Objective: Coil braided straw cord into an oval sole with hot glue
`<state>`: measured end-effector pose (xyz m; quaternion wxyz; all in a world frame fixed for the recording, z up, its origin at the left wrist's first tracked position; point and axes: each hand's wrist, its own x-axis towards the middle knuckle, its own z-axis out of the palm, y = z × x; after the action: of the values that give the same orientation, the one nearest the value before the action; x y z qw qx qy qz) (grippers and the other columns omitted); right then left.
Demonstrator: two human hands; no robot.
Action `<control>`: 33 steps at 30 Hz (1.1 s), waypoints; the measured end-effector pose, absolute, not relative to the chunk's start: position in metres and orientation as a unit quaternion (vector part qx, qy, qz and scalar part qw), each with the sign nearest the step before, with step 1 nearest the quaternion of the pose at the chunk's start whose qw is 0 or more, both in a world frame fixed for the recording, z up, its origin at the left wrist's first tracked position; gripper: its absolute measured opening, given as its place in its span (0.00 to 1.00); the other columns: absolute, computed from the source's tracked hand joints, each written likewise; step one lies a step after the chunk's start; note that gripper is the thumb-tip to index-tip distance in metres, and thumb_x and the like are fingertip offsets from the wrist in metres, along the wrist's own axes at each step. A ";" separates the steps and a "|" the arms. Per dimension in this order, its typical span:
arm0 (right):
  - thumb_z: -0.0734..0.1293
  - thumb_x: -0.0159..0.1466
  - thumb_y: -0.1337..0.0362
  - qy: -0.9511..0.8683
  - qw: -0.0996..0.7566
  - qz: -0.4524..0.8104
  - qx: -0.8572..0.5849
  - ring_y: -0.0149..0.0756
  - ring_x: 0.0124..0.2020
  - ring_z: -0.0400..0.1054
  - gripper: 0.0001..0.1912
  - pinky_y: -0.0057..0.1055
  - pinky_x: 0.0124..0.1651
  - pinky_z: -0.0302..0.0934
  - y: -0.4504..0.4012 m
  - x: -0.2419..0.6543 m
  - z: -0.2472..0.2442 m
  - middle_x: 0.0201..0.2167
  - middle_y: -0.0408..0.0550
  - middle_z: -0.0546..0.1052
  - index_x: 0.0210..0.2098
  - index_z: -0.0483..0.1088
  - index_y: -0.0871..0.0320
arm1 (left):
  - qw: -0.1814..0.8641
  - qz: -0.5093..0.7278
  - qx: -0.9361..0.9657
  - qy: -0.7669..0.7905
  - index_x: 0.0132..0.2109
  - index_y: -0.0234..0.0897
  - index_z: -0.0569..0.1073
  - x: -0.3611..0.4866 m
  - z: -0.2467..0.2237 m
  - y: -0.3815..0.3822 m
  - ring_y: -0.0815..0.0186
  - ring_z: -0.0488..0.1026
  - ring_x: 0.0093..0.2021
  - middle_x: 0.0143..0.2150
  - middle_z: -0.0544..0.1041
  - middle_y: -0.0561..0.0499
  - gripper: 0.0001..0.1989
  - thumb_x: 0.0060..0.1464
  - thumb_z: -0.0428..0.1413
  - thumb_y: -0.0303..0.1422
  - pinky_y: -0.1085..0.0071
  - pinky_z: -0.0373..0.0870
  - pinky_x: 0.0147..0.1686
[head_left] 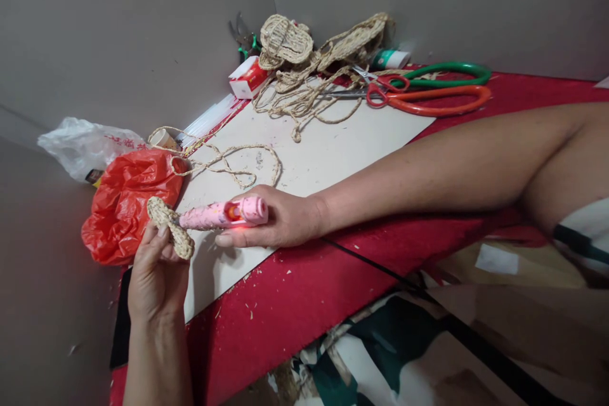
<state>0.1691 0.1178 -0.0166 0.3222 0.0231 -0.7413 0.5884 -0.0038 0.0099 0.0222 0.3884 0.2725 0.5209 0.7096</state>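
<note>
My right hand (280, 219) is wrapped round a pink hot glue gun (204, 214), and a red light glows at its rear end. Its nozzle touches or nearly touches a small coiled piece of braided straw rope (172, 228). That piece is pinched between the thumb and fingers of my left hand (159, 266). A loose length of straw rope (233, 168) loops over the white board (304, 152) behind the glue gun and trails toward the left. Part of my right hand's grip is hidden behind the gun.
A red plastic bag (128, 203) and a clear bag (85, 146) lie left. At the back sit coiled straw pieces (285, 41), large scissors (438, 101), small red-handled scissors (380, 85), green-handled pliers (245, 38), a small box (247, 78) and glue sticks (209, 117). A black cord (371, 260) crosses the red cloth (266, 317).
</note>
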 end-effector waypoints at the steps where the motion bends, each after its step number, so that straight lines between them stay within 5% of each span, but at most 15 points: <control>1: 0.66 0.61 0.57 -0.743 0.322 0.587 0.021 0.26 0.27 0.58 0.16 0.24 0.32 0.57 0.118 0.169 -0.016 0.20 0.40 0.63 0.22 0.63 0.60 | 0.389 0.709 0.276 0.520 0.40 0.35 0.76 -0.004 0.022 0.010 0.73 0.72 0.33 0.37 0.76 0.52 0.11 0.46 0.62 0.24 0.80 0.70 0.32; 10: 0.65 0.61 0.57 -0.747 0.323 0.581 0.032 0.26 0.29 0.61 0.15 0.23 0.34 0.59 0.117 0.169 -0.017 0.22 0.41 0.68 0.25 0.67 0.63 | 0.381 0.709 0.289 0.518 0.42 0.36 0.76 -0.010 0.020 0.009 0.73 0.72 0.33 0.38 0.76 0.53 0.12 0.47 0.62 0.25 0.79 0.69 0.34; 18: 0.63 0.64 0.61 -0.760 0.303 0.572 0.055 0.25 0.36 0.66 0.14 0.23 0.44 0.61 0.118 0.172 -0.015 0.33 0.45 0.74 0.41 0.71 0.67 | 0.375 0.719 0.279 0.514 0.45 0.35 0.76 -0.011 0.021 0.010 0.72 0.72 0.35 0.38 0.77 0.53 0.16 0.46 0.63 0.26 0.78 0.71 0.34; 33: 0.63 0.64 0.61 -0.752 0.316 0.573 0.075 0.26 0.31 0.64 0.14 0.23 0.39 0.61 0.116 0.173 -0.016 0.26 0.43 0.72 0.39 0.72 0.67 | 0.370 0.732 0.266 0.506 0.44 0.35 0.76 -0.014 0.020 0.010 0.72 0.73 0.37 0.40 0.78 0.54 0.15 0.47 0.62 0.25 0.77 0.72 0.38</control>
<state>0.1726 0.1161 -0.0161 0.3157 0.0750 -0.7523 0.5733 -0.0143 0.0102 0.0203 0.3703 0.2657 0.5062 0.7321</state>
